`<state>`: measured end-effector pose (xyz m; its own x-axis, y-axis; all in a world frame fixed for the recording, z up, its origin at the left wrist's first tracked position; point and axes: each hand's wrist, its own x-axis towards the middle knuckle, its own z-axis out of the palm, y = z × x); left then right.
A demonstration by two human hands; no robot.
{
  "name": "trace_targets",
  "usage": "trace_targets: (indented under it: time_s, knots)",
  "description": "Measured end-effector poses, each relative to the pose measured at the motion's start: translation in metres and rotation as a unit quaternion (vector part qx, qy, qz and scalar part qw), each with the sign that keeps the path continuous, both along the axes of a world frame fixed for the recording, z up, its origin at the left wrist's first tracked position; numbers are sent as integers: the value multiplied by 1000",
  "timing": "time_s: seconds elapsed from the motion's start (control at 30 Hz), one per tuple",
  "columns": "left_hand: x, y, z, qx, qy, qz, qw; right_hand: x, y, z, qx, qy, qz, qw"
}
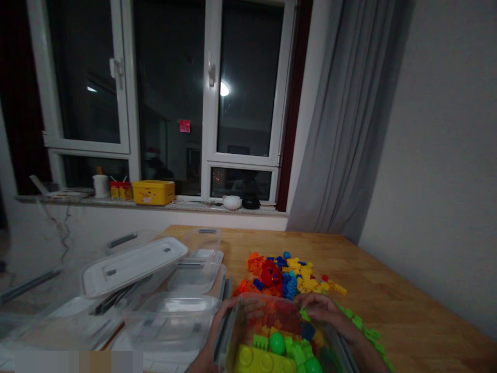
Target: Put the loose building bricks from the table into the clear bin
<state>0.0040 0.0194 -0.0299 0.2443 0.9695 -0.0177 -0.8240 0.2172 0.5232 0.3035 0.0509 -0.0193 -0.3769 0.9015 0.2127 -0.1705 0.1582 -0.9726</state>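
Clear tubs (174, 305) and white lid (134, 267) pile up left of the open box (232, 336). Box looks part filled, I'd say: big lime brick (264, 361), green ball (277, 343), other green bits inside. Outside, beyond box, roughly by colour: orange bricks (255, 263), red toy (272, 273), blue bricks (289, 284), yellow bricks (306, 274); loose green bricks (365, 329) along its right side, so green seems only partly in. Box sits between both hands. Left hand (227, 313) cupped round box's far-left corner, fingers along far wall; can't tell if it's clamping. Right hand (320, 311) bent at box's far-right corner, small green piece (305, 314) by fingertips, can't tell if pinched
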Motion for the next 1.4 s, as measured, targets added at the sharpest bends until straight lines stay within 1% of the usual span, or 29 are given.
trace_targets:
  time_s: [0.1,0.17,0.2,0.27,0.3,0.33,0.37,0.4,0.43,0.47,0.5,0.57,0.63,0.8,0.87,1.0,1.07,1.17,1.3,1.4]
  knots:
    - [1,-3,7,4,10,2,1000,4,-7,11,1,-37,-9,999]
    - [2,-7,13,6,25,21,999,12,-5,16,-6,-47,-43,998]
    - [2,-9,16,4,34,37,999,18,-1,16,-11,-40,-79,996]
    - [2,-13,21,-9,49,60,997,36,11,12,-16,-26,-195,980]
    - [1,-14,22,-16,51,60,997,47,19,9,-8,-39,-263,964]
    - [1,-14,22,-20,50,56,997,60,27,5,11,-85,-336,938]
    - [1,-14,21,-18,45,50,998,72,34,1,37,-157,-409,898]
    - [1,-13,20,-13,40,46,998,85,40,-3,57,-234,-459,855]
    - [1,-11,18,-5,35,45,998,96,44,-7,60,-257,-481,836]
    - [1,-10,16,0,33,47,998,106,48,-11,62,-276,-491,824]
    - [1,-8,14,3,31,47,998,113,50,-15,66,-293,-494,816]
    - [1,-6,11,5,26,37,999,122,51,-21,73,-318,-479,815]
    - [1,-4,9,2,23,29,999,122,52,-27,84,-348,-451,818]
    - [2,-4,8,-11,9,11,1000,103,53,-38,108,-397,-377,830]
    - [2,-5,10,-5,4,-2,1000,94,53,-40,120,-404,-353,835]
    - [2,-4,13,-2,-11,0,1000,82,53,-43,143,-413,-313,844]
    - [2,-2,10,-6,-10,-6,1000,79,52,-44,148,-418,-302,844]
    - [1,1,3,-9,-3,-14,1000,77,51,-44,141,-423,-284,849]
    - [-2,1,-6,17,17,19,1000,76,47,-40,131,-433,-267,851]
    - [-5,0,-7,11,49,60,997,75,45,-36,127,-433,-271,850]
